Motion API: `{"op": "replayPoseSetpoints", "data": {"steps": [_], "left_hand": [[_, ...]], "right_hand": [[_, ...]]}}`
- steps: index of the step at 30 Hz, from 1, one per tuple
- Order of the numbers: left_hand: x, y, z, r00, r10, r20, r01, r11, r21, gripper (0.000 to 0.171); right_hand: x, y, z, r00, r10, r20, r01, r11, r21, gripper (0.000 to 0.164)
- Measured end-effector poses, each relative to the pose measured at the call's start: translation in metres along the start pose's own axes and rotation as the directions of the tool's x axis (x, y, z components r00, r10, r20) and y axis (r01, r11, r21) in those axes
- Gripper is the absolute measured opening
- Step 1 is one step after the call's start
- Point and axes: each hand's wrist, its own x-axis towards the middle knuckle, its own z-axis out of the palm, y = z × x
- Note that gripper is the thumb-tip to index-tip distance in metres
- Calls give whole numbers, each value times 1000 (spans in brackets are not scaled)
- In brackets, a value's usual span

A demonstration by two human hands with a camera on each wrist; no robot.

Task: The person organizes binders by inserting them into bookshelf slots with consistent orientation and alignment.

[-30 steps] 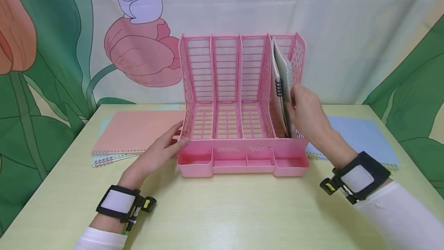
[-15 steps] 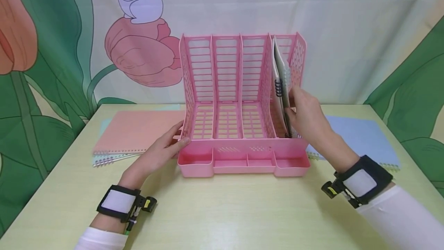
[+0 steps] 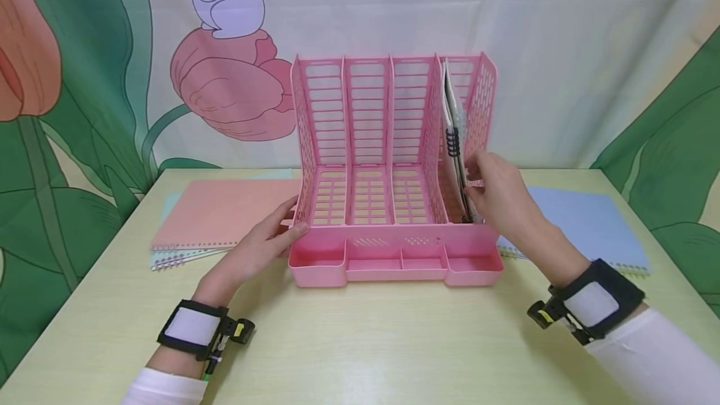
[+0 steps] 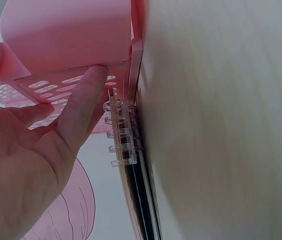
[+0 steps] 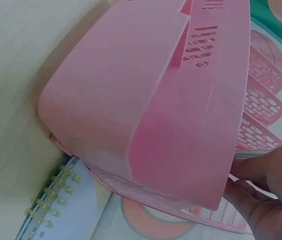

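Observation:
A pink file organizer (image 3: 368, 225), with tall slots behind a low divided front tray, stands mid-table. My left hand (image 3: 261, 249) grips its left front corner, thumb at the front and fingers along the side wall; the left wrist view shows this hand (image 4: 41, 135) from below. In the rightmost slot two or so notebooks stand upright, one with a black coil (image 3: 452, 142). Against their right side rests my right hand (image 3: 500, 195), fingers bent and touching the covers. In the right wrist view the right hand's fingers (image 5: 251, 170) lie beside the notebook edge (image 5: 253, 154).
A stack of spiral notebooks with a peach cover (image 3: 225, 211) on top lies left of the organizer. Blue spiral notebooks (image 3: 585, 224) lie to its right. A printed curtain (image 3: 551, 67) hangs behind the table (image 3: 382, 342).
My right hand has moved slightly down and toward me along the notebooks. The notebooks in the right slot stand closer together, leaning left. My left hand has stayed on the organizer.

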Motion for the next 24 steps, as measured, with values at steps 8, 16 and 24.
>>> {"op": "replayPoseSetpoints", "data": {"steps": [8, 16, 24], "left_hand": [[2, -2, 1, 1000, -1, 0, 1, 1000, -1, 78], [0, 1, 1, 1000, 11, 2, -11, 1000, -13, 75], [0, 1, 0, 1000, 5, 1, -5, 1000, 4, 77]], "right_hand": [[-7, 4, 1, 999, 35, 25, -36, 999, 38, 32], [-14, 6, 0, 999, 31, -25, -29, 998, 60, 30], [-26, 13, -6, 984, -3, -176, 1, 1000, -8, 32]]}}
